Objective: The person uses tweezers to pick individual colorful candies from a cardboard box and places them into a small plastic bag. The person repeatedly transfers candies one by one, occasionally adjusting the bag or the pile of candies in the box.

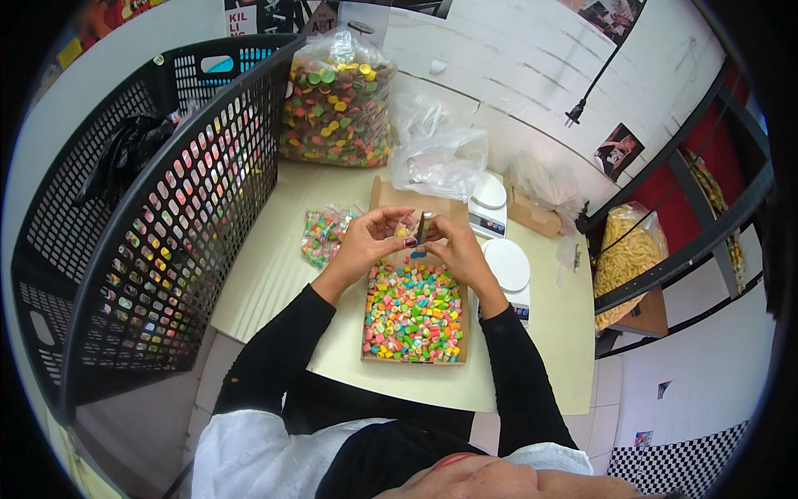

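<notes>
My left hand (372,236) pinches a small clear plastic bag (404,231) with a few candies visible inside. My right hand (450,245) grips a thin dark tool (421,226) beside the bag; a blue part shows at its lower end, and its exact kind is unclear. Both hands are close together above the far end of a cardboard box (363,312). Small multicoloured cut candies (414,318) fill the box, whose lid lies folded back behind my hands. Left of my left hand are clear bags of similar candies (321,234) on the table.
Two white digital scales (506,265) (489,192) stand to the right. Behind are a big bag of coloured discs (336,118), crumpled plastic bags (439,156) and a small cardboard box (533,209). A tall black basket (181,206) borders the pale table (280,268) at left.
</notes>
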Tool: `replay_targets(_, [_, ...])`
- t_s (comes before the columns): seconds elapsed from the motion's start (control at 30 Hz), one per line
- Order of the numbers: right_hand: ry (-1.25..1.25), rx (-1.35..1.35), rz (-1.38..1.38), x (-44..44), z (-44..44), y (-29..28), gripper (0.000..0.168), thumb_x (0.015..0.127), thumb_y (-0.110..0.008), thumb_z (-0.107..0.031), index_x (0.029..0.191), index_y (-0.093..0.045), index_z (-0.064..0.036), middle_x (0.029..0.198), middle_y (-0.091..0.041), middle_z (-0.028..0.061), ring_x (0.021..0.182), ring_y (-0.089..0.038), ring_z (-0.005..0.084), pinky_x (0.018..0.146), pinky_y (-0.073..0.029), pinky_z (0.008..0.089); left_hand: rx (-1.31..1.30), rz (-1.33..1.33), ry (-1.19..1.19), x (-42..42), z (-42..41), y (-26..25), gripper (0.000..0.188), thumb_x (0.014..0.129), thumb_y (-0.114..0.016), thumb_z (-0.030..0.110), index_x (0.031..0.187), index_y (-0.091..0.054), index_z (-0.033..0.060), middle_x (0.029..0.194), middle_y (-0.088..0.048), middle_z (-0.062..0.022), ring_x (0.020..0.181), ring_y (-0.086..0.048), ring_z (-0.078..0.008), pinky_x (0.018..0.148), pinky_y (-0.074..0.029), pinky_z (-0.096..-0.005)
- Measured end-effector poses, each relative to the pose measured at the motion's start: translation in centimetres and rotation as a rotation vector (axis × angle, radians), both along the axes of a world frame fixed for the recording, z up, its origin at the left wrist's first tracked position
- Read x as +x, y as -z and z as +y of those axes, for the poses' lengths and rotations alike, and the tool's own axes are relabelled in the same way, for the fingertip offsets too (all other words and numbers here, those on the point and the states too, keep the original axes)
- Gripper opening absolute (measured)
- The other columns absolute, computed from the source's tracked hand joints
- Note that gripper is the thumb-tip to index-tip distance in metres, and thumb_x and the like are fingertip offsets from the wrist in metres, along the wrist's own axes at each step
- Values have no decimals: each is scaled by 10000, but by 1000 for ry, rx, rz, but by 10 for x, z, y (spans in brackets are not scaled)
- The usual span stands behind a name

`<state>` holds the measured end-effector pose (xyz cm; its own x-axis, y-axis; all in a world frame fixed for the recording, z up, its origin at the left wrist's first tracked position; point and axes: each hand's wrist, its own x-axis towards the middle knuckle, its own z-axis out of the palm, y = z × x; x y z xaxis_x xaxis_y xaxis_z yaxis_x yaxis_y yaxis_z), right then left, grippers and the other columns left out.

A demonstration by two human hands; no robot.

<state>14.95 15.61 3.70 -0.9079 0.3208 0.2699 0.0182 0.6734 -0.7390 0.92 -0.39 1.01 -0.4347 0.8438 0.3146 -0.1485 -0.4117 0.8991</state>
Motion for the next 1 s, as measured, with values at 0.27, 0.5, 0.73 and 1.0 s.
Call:
replay_targets(0.27, [-20,-2,-81,-6,-2,18,242,805,-688,-3,1024,-589,17,923,-708,169,864,-710,298,710,-550,373,4,-27,-25,-3,2,4,471,838,-708,-17,1289,-571,8,1123,-635,-49,1053,-609,-128,945,-510,-301])
replay_targets(0.5, [50,-86,-1,-5,-6,14,226,803,-711,-29,999,-604,9,896,-712,154,853,-708,278,753,-542,375,-13,11,-59,-4,2,1,481,839,-706,-33,1296,-565,14,1132,-629,-49,1054,-606,-128,940,-514,-297])
replay_targets(0.73, [130,-40,287,12,1,-34,149,820,-707,-31,938,-627,9,876,-722,117,841,-700,183,744,-528,324,-49,145,-42,2,6,7,521,818,-727,-52,1306,-553,7,1154,-617,-52,1087,-594,-140,991,-513,-318])
replay_targets(1.0, [75,156,225,24,-24,-55,248,804,-724,-21,1027,-618,9,959,-715,136,891,-702,263,743,-521,333,-95,243,-19,9,6,9,521,814,-734,-51,1299,-547,-11,1248,-611,-96,1153,-586,-159,996,-516,-332])
